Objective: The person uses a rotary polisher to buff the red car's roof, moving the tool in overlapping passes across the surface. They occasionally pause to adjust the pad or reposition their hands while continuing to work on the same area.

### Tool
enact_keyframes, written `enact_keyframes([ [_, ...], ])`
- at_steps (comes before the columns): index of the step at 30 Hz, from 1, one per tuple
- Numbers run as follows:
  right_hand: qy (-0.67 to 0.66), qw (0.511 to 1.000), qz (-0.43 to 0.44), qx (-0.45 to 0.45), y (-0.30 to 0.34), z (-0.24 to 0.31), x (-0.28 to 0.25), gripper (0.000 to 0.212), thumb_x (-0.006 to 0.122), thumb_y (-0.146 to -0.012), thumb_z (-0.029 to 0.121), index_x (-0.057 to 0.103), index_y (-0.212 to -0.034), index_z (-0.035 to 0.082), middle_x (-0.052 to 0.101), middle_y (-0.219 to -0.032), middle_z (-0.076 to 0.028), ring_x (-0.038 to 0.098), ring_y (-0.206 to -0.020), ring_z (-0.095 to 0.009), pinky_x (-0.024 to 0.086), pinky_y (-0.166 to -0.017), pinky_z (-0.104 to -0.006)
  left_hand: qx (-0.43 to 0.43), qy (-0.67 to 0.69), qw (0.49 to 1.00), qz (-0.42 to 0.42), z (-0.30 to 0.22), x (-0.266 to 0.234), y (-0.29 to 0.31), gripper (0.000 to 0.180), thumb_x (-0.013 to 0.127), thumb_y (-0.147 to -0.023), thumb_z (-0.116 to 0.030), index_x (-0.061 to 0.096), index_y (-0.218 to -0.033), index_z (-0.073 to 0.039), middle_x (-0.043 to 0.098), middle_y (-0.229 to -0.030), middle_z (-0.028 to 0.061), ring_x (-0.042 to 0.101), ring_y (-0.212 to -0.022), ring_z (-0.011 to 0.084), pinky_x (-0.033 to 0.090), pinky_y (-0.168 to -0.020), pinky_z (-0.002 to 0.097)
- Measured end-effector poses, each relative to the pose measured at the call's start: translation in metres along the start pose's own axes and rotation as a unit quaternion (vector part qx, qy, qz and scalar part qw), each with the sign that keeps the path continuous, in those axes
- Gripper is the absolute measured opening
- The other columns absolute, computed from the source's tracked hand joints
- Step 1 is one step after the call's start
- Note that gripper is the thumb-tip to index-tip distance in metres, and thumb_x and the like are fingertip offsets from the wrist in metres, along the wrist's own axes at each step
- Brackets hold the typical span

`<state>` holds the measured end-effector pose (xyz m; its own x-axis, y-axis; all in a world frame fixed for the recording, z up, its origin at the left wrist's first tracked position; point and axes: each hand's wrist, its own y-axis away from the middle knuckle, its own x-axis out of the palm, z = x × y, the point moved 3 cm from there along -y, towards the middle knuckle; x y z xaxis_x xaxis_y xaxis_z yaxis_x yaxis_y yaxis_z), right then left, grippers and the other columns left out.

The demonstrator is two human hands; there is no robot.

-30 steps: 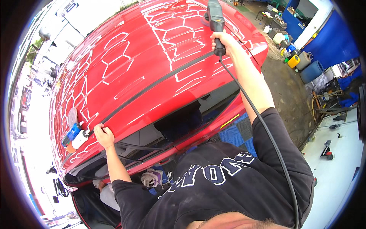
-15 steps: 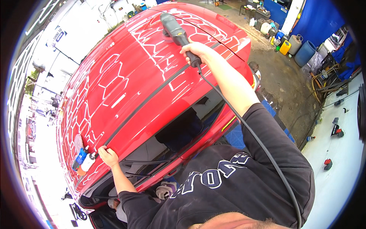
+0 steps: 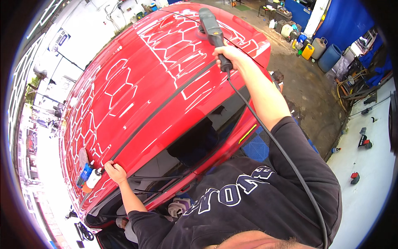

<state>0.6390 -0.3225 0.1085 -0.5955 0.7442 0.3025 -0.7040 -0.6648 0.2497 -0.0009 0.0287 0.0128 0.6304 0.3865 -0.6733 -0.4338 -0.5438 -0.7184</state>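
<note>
Red paint covers the car roof (image 3: 137,108), which mirrors a white honeycomb pattern of ceiling lights and carries a dark trim strip running along its length. The right hand (image 3: 230,56) reaches far out over the roof with its fingers wrapped tight around the grip of a black polishing machine (image 3: 210,28), whose head rests on the paint near the far edge; a black power cord (image 3: 273,145) trails back from the handle along the forearm. The left hand (image 3: 115,171) rests on the near roof edge, fingers curled over it and holding nothing else. Just beside that hand stand a blue bottle (image 3: 85,173) and a white bottle (image 3: 94,178). On the floor beyond the car sit a yellow canister (image 3: 307,51) and a blue barrel (image 3: 330,57), close together.
</note>
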Motion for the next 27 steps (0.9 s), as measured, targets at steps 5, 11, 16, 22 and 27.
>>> enact_keyframes([
  [5, 0.007, 0.999, 0.002, 0.049, 0.061, -0.021, -0.040, 0.060, 0.069, -0.086, 0.004, 0.041, -0.138, 0.013, 0.059, -0.074, -0.007, 0.062, -0.055, -0.017, 0.056, -0.049, -0.0356, 0.000, -0.013, 1.000, 0.010, 0.003, -0.002, 0.003, 0.015, 0.052, -0.083, -0.002, 0.057, -0.097, 0.002, 0.059, -0.098, 0.0198, 0.058, -0.100, 0.0409, 0.048, -0.091, 0.0497],
  [11, 0.024, 0.999, 0.008, 0.037, 0.084, -0.016, -0.061, 0.057, 0.069, -0.083, 0.001, 0.045, -0.133, 0.012, 0.059, -0.075, -0.005, 0.060, -0.054, -0.015, 0.055, -0.047, -0.0349, -0.011, -0.025, 0.999, 0.028, 0.005, 0.000, 0.003, 0.014, 0.054, -0.084, -0.004, 0.057, -0.097, 0.001, 0.059, -0.099, 0.0189, 0.058, -0.103, 0.0405, 0.047, -0.093, 0.0501],
  [16, 0.007, 0.999, -0.016, 0.044, 0.078, -0.017, -0.061, 0.055, 0.067, -0.082, 0.001, 0.041, -0.129, 0.010, 0.059, -0.075, -0.005, 0.060, -0.056, -0.016, 0.055, -0.049, -0.0365, -0.003, -0.039, 0.999, 0.005, 0.010, 0.001, 0.001, 0.013, 0.055, -0.086, -0.004, 0.057, -0.098, 0.001, 0.060, -0.100, 0.0188, 0.059, -0.102, 0.0392, 0.048, -0.093, 0.0496],
  [22, 0.010, 0.999, 0.004, 0.047, 0.128, -0.041, -0.045, 0.081, 0.065, -0.082, -0.001, 0.032, -0.153, 0.019, 0.060, -0.078, -0.007, 0.061, -0.054, -0.016, 0.057, -0.050, -0.0351, -0.017, -0.032, 0.999, 0.022, 0.007, 0.007, 0.003, 0.014, 0.055, -0.087, -0.005, 0.058, -0.099, 0.002, 0.060, -0.101, 0.0204, 0.059, -0.102, 0.0401, 0.048, -0.093, 0.0494],
  [27, 0.059, 0.994, 0.074, 0.045, 0.162, -0.060, 0.004, 0.116, 0.067, -0.081, -0.001, -0.002, -0.171, 0.027, 0.061, -0.077, -0.009, 0.063, -0.052, -0.018, 0.056, -0.049, -0.0352, -0.014, -0.050, 0.998, 0.027, 0.014, 0.004, 0.008, 0.014, 0.054, -0.088, -0.006, 0.057, -0.098, 0.003, 0.060, -0.101, 0.0209, 0.058, -0.104, 0.0415, 0.047, -0.094, 0.0515],
])
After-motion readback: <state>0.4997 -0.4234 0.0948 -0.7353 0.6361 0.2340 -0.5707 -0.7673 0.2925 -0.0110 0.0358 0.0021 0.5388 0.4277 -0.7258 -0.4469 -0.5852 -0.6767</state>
